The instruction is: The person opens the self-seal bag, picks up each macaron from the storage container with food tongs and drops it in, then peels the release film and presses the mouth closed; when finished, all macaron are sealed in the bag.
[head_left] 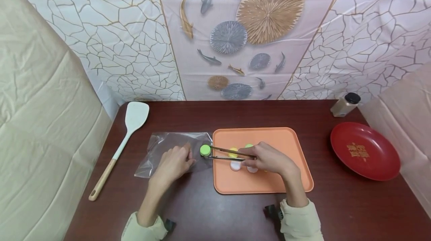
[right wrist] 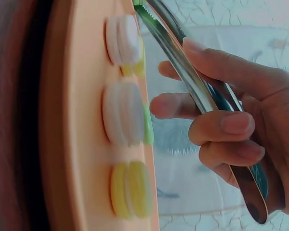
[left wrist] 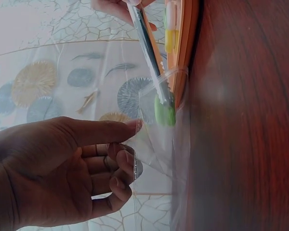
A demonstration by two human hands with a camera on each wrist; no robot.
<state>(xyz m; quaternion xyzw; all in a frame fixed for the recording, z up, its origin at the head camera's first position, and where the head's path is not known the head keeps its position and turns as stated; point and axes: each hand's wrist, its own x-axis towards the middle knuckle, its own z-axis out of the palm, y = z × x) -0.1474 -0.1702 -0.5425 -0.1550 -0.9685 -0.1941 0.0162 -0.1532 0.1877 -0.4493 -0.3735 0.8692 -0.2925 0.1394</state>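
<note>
My left hand pinches the edge of a clear plastic bag between thumb and fingers, left of an orange tray. In my right hand are metal tongs, reaching leftward over the tray. Their toothed tips grip a green macaron beyond the tray's left rim. In the left wrist view this macaron shows through the bag's film, at its mouth. Below the right hand, white macarons and yellow macarons stand on the tray, with another green one partly hidden.
A white spatula with a wooden handle lies at the left of the dark table. On the right are a red oval plate with gold characters and a small black-lidded jar behind it. A patterned cloth hangs at the back.
</note>
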